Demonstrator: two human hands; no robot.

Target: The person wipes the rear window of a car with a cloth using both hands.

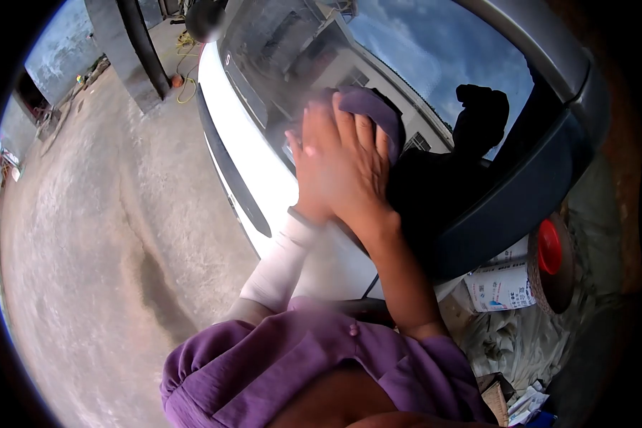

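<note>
My left hand (317, 167), below a white sleeve, is stretched out over the car's dark glass (282, 53), partly blurred by motion. My right hand (362, 164) overlaps it, its fingers extended and spread. A dark purple cloth (378, 110) shows under and beside the right fingers, near the glass. The fingers lie flat over it rather than wrapped round it. Whether the left palm touches anything is hidden.
The car's white body (228, 100) runs along the left, with a dark trim strip. At lower right stand a printed white bucket (503, 285), a red round item (549, 246) and crumpled plastic sheeting (510, 342). A concrete pillar (125, 57) rises at upper left.
</note>
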